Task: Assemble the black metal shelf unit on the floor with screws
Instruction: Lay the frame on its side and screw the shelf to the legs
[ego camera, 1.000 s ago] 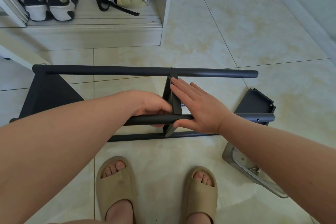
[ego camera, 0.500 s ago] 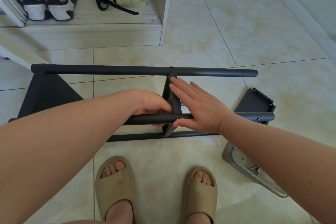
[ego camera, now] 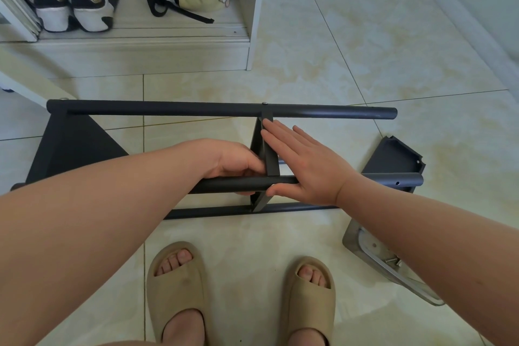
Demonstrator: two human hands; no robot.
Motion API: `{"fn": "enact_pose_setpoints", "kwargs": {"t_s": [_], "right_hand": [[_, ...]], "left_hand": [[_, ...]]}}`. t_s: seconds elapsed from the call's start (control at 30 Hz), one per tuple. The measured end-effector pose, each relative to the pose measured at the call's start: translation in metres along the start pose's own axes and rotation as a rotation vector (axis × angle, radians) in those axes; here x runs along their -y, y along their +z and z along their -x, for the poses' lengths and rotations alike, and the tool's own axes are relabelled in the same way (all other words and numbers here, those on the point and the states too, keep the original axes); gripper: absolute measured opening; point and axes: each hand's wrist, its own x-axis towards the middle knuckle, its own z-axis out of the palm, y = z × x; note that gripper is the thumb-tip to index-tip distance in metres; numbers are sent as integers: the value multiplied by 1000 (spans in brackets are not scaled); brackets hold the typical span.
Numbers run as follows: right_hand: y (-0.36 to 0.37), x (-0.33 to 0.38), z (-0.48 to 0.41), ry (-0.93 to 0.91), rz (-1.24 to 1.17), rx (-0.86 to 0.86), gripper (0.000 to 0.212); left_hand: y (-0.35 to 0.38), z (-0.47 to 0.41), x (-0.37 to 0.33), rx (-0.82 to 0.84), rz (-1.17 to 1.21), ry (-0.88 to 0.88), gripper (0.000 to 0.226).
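- Two hands meet at the middle of the black shelf frame [ego camera: 196,109], which lies on its side on the tiled floor [ego camera: 365,50]; its three tubes run left to right.
- Left hand [ego camera: 238,160]: fingers curled around the near upper tube [ego camera: 241,183], just left of the middle shelf panel [ego camera: 269,149]; what the fingertips do behind the panel cannot be told.
- Right hand [ego camera: 306,166]: flat and open, fingers [ego camera: 280,135] straight and pressed on the right face of the panel; thumb under the tube; nothing is gripped.
- Left end panel [ego camera: 70,146] is joined to the far tube; a loose black panel [ego camera: 393,160] lies by the tubes' free right ends.
- Metal tray [ego camera: 354,241] with screws [ego camera: 393,261] sits on the floor at right, partly hidden by the right forearm.
- Open floor lies beyond the far tube and to the right; two sandalled feet [ego camera: 179,289] stand just near of the lowest tube [ego camera: 213,212].
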Motion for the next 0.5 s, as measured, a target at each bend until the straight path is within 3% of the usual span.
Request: {"fn": "enact_pose_setpoints", "kwargs": {"t_s": [0.5], "right_hand": [[-1,1,0,1,5,10,102]], "left_hand": [[-2,2,2,80,123,-30,21]]}}
